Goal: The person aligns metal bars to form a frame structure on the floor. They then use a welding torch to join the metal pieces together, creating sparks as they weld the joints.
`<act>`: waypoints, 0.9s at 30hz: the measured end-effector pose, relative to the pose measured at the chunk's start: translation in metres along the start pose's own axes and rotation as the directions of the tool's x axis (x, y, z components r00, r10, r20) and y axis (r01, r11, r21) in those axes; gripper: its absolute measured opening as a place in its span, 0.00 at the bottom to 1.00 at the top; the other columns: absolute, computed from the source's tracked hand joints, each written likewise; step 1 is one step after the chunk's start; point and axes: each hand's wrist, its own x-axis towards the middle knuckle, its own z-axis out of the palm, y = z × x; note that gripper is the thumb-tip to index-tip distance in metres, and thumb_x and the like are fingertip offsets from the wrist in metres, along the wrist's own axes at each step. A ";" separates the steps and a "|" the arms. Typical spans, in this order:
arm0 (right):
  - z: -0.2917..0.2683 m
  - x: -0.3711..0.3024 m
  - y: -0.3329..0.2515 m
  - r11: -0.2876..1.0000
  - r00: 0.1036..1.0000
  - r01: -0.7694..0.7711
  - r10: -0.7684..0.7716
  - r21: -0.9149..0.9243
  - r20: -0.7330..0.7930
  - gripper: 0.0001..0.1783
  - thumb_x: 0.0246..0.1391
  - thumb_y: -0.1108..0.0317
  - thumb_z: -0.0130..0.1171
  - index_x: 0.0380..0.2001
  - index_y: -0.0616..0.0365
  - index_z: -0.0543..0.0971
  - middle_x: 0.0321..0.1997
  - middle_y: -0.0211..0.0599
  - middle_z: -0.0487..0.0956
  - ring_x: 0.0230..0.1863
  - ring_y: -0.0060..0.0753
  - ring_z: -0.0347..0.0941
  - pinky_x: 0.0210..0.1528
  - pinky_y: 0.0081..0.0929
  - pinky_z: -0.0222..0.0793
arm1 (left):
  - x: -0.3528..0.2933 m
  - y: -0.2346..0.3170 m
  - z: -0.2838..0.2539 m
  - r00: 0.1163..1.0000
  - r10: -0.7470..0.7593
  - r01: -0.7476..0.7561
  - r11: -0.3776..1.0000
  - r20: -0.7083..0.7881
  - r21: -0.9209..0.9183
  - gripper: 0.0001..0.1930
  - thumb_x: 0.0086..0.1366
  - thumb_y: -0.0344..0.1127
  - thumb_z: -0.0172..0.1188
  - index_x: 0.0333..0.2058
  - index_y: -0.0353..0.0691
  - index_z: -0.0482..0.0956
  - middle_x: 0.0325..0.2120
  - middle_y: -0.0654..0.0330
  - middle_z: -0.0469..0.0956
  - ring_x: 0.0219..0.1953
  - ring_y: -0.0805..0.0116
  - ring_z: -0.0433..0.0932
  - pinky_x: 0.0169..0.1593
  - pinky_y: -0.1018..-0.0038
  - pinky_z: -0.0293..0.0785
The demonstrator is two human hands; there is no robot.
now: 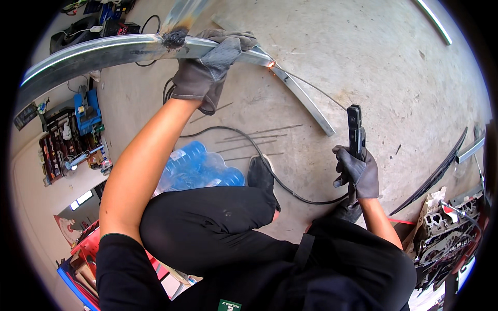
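Observation:
My left hand (207, 70), in a dark grey work glove, is closed round a long galvanized steel tube (104, 56) that crosses the upper left. A blackened weld patch (174, 39) sits on the tube beside that hand. My right hand (360, 173), gloved too, grips a black welding electrode holder (355, 129). From its jaws a thin welding rod (317, 89) slants up and left to the tube's right end. An orange glow with small sparks (272, 65) shows at the rod's tip. A narrower metal bar (308, 103) runs from there down to the right.
A black cable (249, 139) curves across the concrete floor to my right hand. Several loose rods (254, 142) lie near blue plastic bottles (199, 166) by my left foot. Tools and a blue machine (88, 111) stand at left; metal engine parts (443, 228) lie at lower right.

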 end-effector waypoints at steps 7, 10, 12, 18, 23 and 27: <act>0.000 0.005 0.003 1.000 1.000 0.015 -0.015 0.000 0.006 0.18 0.64 0.58 0.71 0.44 0.63 0.84 0.28 0.29 0.79 0.22 0.18 0.74 0.20 0.23 0.77 | -0.002 0.014 0.002 1.000 -0.019 0.019 0.991 -0.004 0.136 0.10 0.73 0.34 0.63 0.45 0.35 0.88 0.42 0.57 0.90 0.44 0.67 0.86 0.55 0.71 0.79; -0.002 0.006 0.006 0.999 0.999 0.048 -0.048 0.013 0.024 0.18 0.64 0.57 0.71 0.44 0.63 0.84 0.29 0.29 0.80 0.22 0.17 0.74 0.21 0.23 0.77 | -0.006 0.001 -0.005 1.000 0.005 -0.003 0.993 -0.017 0.118 0.09 0.73 0.34 0.64 0.45 0.35 0.87 0.42 0.57 0.90 0.44 0.67 0.86 0.54 0.71 0.79; -0.002 0.006 0.002 0.999 0.999 0.037 -0.037 0.004 0.033 0.18 0.64 0.57 0.72 0.45 0.63 0.84 0.29 0.30 0.80 0.23 0.17 0.74 0.21 0.23 0.77 | -0.005 -0.003 -0.007 1.000 -0.020 0.021 0.944 0.004 -0.329 0.10 0.74 0.34 0.64 0.44 0.34 0.88 0.42 0.55 0.90 0.44 0.66 0.86 0.52 0.71 0.80; -0.007 0.012 0.008 0.999 0.999 0.033 -0.034 0.036 0.016 0.19 0.63 0.57 0.72 0.45 0.61 0.84 0.27 0.28 0.80 0.21 0.16 0.73 0.21 0.21 0.76 | -0.004 0.012 0.000 0.990 0.141 -0.142 0.971 0.019 0.191 0.09 0.74 0.31 0.62 0.44 0.30 0.86 0.43 0.51 0.90 0.46 0.62 0.87 0.52 0.71 0.81; -0.005 0.012 0.008 0.998 0.998 0.057 -0.057 -0.006 0.003 0.18 0.64 0.56 0.71 0.45 0.61 0.84 0.27 0.28 0.80 0.21 0.16 0.73 0.21 0.22 0.77 | -0.004 -0.007 -0.007 0.999 0.042 -0.042 0.999 -0.030 0.013 0.09 0.75 0.31 0.61 0.43 0.31 0.86 0.45 0.51 0.90 0.46 0.63 0.87 0.52 0.72 0.81; -0.004 -0.001 -0.002 0.998 0.999 0.039 -0.038 0.053 -0.016 0.17 0.64 0.59 0.69 0.46 0.63 0.85 0.28 0.30 0.80 0.22 0.19 0.74 0.21 0.23 0.77 | -0.008 -0.017 -0.003 0.994 0.066 -0.050 0.986 -0.091 0.159 0.08 0.74 0.35 0.63 0.45 0.38 0.86 0.42 0.57 0.90 0.41 0.66 0.86 0.49 0.71 0.81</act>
